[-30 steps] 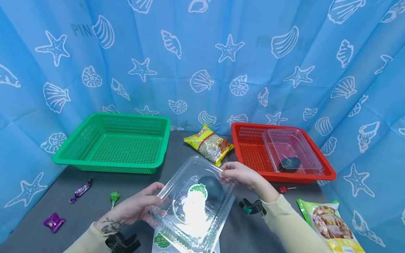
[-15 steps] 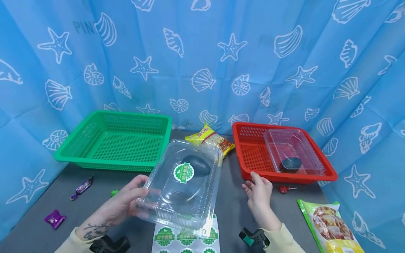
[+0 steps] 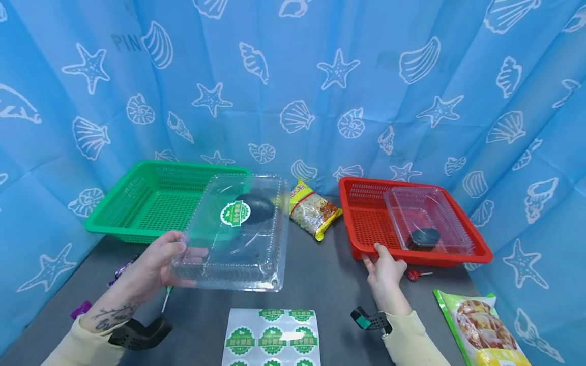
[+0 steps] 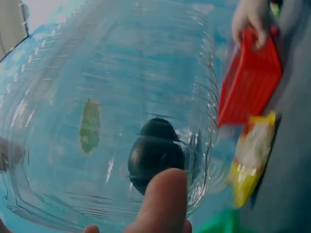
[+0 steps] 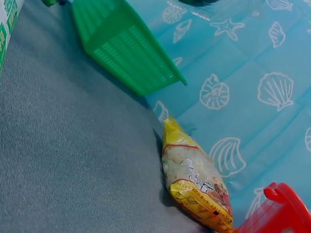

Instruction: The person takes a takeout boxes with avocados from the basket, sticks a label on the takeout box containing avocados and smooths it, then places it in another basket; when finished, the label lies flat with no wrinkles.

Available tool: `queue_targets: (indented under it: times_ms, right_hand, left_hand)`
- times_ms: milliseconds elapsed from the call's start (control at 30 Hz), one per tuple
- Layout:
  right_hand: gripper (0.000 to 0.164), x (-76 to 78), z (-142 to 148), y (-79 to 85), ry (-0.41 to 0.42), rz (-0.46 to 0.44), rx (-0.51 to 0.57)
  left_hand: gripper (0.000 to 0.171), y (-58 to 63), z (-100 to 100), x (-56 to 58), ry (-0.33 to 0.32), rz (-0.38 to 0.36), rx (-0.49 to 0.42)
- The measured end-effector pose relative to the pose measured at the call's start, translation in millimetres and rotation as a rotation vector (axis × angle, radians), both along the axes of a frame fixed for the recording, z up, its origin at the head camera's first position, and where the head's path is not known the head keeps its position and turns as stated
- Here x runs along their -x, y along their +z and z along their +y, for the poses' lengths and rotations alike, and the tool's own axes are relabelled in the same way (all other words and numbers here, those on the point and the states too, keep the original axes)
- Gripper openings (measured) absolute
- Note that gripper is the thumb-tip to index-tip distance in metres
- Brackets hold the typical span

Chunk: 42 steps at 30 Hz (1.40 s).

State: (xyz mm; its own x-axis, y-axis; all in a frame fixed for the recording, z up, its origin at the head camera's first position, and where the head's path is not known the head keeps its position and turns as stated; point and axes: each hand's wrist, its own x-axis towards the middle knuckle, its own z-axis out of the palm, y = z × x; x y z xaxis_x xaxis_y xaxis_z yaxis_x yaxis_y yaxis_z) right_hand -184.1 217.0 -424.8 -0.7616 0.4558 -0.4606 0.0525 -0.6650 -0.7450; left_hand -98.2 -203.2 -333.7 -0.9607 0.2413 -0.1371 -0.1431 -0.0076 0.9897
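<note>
My left hand [image 3: 157, 259] grips the near left edge of a clear plastic clamshell container [image 3: 256, 249], held up in front of the green basket [image 3: 119, 234]. A round green-and-white sticker [image 3: 235, 213] is on its lid. Inside lies a dark, rounded object [image 4: 155, 155], its kind unclear through the plastic. The left thumb [image 4: 163, 204] shows against the container in the left wrist view. My right hand [image 3: 386, 277] holds the front rim of the red basket [image 3: 357, 223], thumb on top. In that basket sits another clear container [image 3: 416, 203] with a dark object [image 3: 423, 238] in it.
A yellow food bag [image 3: 313, 211] stands between the baskets. A sheet of green stickers [image 3: 272, 338] lies at the front. A red lollipop [image 3: 413, 275] and a green-edged food bag [image 3: 487, 330] are at right. A purple-wrapped candy [image 3: 81, 309] and a lollipop stick [image 3: 166, 300] are at left.
My right hand has let go of the container and moved right to the red basket's rim. My left hand has carried the container up and left, in front of the green basket.
</note>
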Motion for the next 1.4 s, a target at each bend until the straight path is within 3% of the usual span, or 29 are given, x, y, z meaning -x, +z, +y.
queue_targets:
  times_ms: [133,433,600,733,833,1100,1400]
  right_hand:
    - [0.077,-1.4,2,2.0,0.018,0.003,0.0]
    - [0.079,-4.0,4,5.4,0.042,0.0,0.006]
    - [0.082,-4.5,4,6.2,0.056,0.005,0.02]
    - [0.083,-4.6,3,6.1,0.062,0.0,0.005]
    - [0.081,-4.3,3,6.3,0.061,0.001,-0.002]
    - [0.08,-4.9,2,6.3,0.06,0.02,0.0]
    - [0.081,-5.4,1,7.5,0.067,0.021,-0.002]
  left_hand:
    - [0.017,8.8,-10,8.4,0.045,0.039,0.108]
    - [0.046,22.1,-26,39.1,0.2,0.133,0.268]
    - [0.048,20.9,-38,56.4,0.298,0.2,0.338]
    - [0.055,15.4,-47,67.7,0.34,0.268,0.365]
    - [0.057,10.0,-51,73.6,0.345,0.29,0.409]
    - [0.053,5.7,-60,90.7,0.363,0.261,0.5]
    - [0.054,-8.3,-74,113.9,0.272,0.281,0.614]
